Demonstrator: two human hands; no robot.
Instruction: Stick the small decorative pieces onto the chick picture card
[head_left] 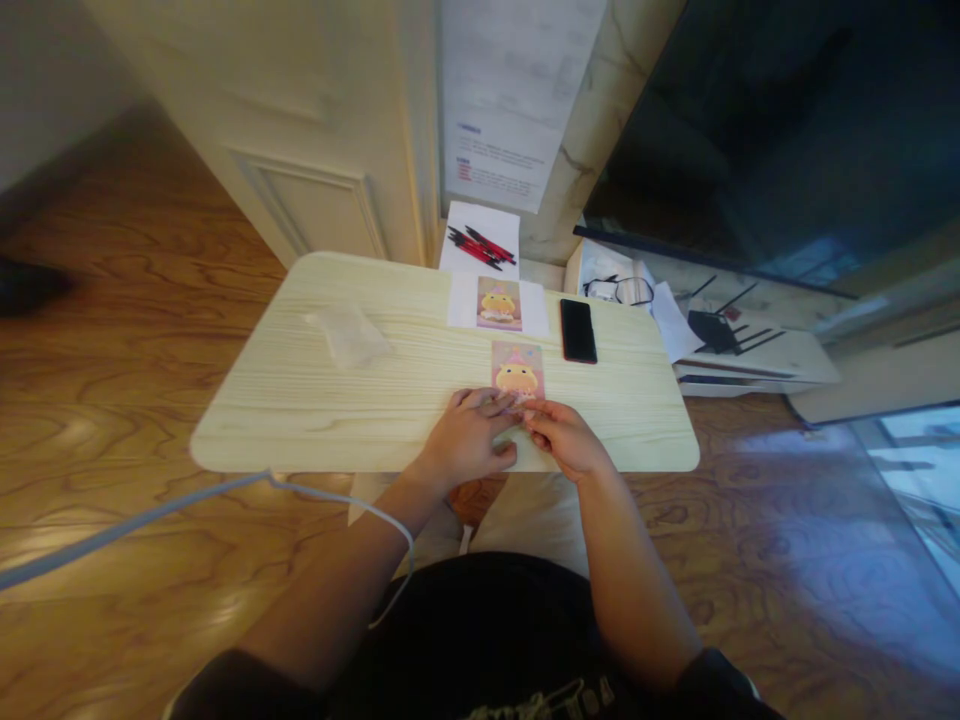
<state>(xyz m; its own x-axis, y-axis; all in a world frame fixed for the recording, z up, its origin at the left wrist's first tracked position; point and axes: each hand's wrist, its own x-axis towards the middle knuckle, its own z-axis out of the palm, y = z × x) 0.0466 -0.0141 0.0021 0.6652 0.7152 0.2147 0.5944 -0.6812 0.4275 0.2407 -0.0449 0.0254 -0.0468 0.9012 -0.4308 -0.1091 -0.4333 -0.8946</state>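
Observation:
A pink card with a yellow cartoon animal (517, 368) lies on the light wooden table (300, 400) in front of me. My left hand (471, 435) rests with its fingers stretched over the card's lower part, the thumb held apart. From the right, my right hand (562, 435) meets the card's lower edge, thumb and forefinger pinched together. Whatever is between those fingertips is too small to tell. Both hands hide the bottom of the card. Just beyond it, a similar card (499, 303) lies on a white sheet (535, 308).
A dark phone (577, 331) lies right of the cards, a translucent plastic sleeve (351, 336) to the left. Behind the table, red and black pens (481, 248) rest on white paper. A grey cable (165, 526) runs across the left forearm. A router (712, 331) stands at right.

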